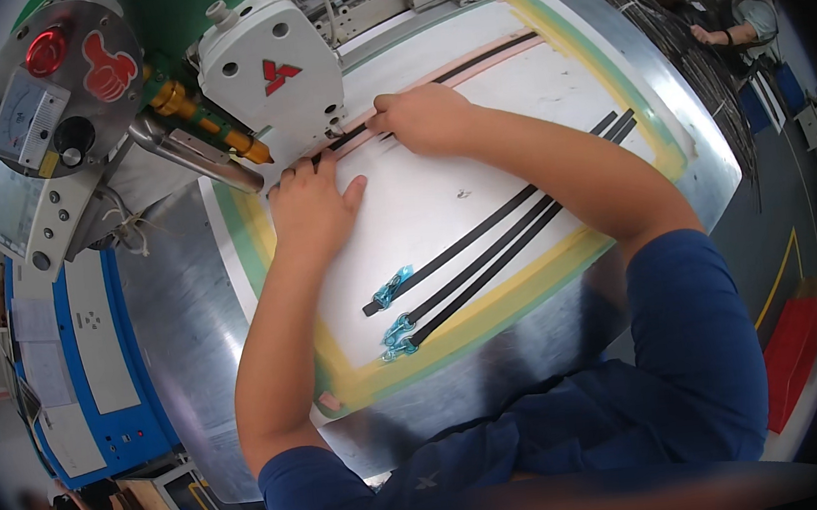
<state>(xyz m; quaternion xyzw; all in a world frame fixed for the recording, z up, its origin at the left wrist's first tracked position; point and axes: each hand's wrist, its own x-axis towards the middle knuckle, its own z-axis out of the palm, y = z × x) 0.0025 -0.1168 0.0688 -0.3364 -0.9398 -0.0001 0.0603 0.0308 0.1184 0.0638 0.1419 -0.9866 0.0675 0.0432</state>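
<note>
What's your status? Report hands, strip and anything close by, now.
Left hand: thumb out, fingertips at black strip. Right hand: fingertips also there, grip unclear. Strip lies along pink band. White machine head close beside both hands.

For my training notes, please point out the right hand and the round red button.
Right hand (427, 120), head view: back of the hand.
Round red button (46, 54), head view: its front face.
</note>
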